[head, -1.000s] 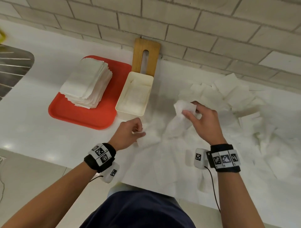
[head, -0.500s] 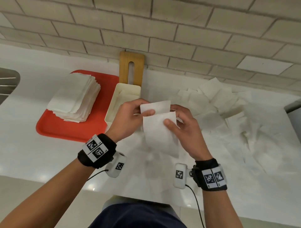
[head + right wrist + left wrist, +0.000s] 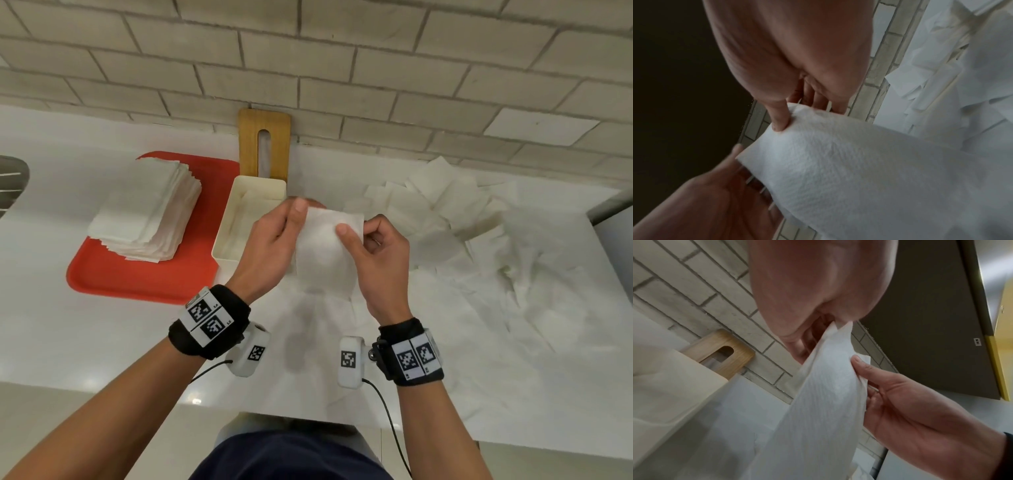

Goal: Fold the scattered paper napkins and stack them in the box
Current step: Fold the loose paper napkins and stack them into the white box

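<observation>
A white paper napkin (image 3: 325,250) hangs doubled over in the air above the counter, held at its top edge. My left hand (image 3: 274,240) pinches its upper left corner and my right hand (image 3: 373,246) pinches its upper right corner. The left wrist view shows the napkin (image 3: 826,395) draping down from the left hand (image 3: 818,293), with the right hand (image 3: 920,415) against its far edge. In the right wrist view the thumb of my right hand (image 3: 789,53) presses on the napkin (image 3: 859,170). The cream box (image 3: 239,219) sits just behind my left hand, with napkins lying inside it.
A red tray (image 3: 137,274) at the left carries a tall pile of flat napkins (image 3: 144,209). A wooden lid with a slot (image 3: 264,144) leans on the brick wall behind the box. Several loose napkins (image 3: 462,222) lie scattered over the right of the white counter (image 3: 68,342).
Both hands lifted one napkin from the counter pile and brought its ends together; the offset upper flap now lines up with the front layer. The view has shifted closer.
</observation>
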### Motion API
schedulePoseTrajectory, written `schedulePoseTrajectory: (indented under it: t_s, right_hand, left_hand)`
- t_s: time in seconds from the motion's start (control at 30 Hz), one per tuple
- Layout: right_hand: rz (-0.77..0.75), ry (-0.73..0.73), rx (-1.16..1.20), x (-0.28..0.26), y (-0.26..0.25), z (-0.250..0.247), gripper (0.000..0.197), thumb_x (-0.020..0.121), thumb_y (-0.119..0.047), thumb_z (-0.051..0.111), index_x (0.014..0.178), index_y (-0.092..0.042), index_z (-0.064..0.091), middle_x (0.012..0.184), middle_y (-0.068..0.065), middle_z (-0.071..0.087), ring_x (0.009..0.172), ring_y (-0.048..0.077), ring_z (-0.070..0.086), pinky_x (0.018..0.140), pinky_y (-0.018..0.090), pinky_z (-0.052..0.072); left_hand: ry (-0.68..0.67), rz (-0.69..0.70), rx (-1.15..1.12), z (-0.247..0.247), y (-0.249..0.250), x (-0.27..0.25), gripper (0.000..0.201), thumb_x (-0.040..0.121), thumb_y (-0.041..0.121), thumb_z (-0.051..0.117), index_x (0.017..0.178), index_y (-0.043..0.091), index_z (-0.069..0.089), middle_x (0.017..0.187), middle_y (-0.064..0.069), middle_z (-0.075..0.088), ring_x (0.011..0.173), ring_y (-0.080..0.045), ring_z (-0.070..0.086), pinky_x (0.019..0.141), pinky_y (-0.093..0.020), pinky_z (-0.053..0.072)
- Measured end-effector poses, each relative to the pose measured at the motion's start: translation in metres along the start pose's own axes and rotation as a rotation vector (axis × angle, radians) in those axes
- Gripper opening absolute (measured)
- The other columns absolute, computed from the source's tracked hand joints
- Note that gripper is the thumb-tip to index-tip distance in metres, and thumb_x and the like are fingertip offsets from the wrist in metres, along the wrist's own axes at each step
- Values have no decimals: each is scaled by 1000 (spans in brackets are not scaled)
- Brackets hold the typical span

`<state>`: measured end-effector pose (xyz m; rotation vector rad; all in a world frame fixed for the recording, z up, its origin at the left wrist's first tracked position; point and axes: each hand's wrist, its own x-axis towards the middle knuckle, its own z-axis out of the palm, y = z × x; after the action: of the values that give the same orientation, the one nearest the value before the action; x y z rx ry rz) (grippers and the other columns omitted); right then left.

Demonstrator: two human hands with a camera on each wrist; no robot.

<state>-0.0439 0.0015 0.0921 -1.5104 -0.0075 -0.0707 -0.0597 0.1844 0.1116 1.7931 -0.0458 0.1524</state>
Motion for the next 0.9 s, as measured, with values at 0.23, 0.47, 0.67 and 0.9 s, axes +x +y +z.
schedulePoseTrajectory:
  t_s: [0.23, 0.47, 0.67, 0.9]
  right_hand:
    - [-5, 6, 74, 1, -2, -3, 24, 101, -21, 76, 106, -2, 62, 103, 4, 75, 100, 17, 73, 91, 35, 59]
    - [5, -935, -1211, -41, 89, -72, 54, 86, -55, 82, 130, -39, 55, 135, -14, 58, 125, 14, 56, 102, 37, 49]
    - [-73, -946, -1355, -61, 115, -80, 43, 90, -55, 77, 122, -31, 61, 111, -11, 57, 110, 19, 47, 88, 34, 35]
    - [5, -595, -749, -51, 85, -85, 31, 84, -41, 91, 93, -20, 70, 91, -15, 63, 82, 5, 60, 78, 25, 48]
  left_hand:
    - [68, -42, 181, 10, -23, -5, 19, 102, 32, 72, 116, 22, 64, 101, 16, 73, 91, 1, 70, 76, -24, 54]
    - [87, -96, 35, -28, -45, -35, 27, 106, 35, 67, 123, 17, 76, 123, 8, 76, 114, -14, 73, 95, -50, 61]
    - [23, 39, 208, -42, -55, -51, 20, 107, 26, 67, 91, 23, 78, 145, 9, 65, 144, -14, 53, 120, -37, 42]
    - [149, -96, 8, -32, -57, -41, 26, 111, 37, 57, 127, 25, 73, 113, 1, 81, 106, -25, 77, 92, -59, 61]
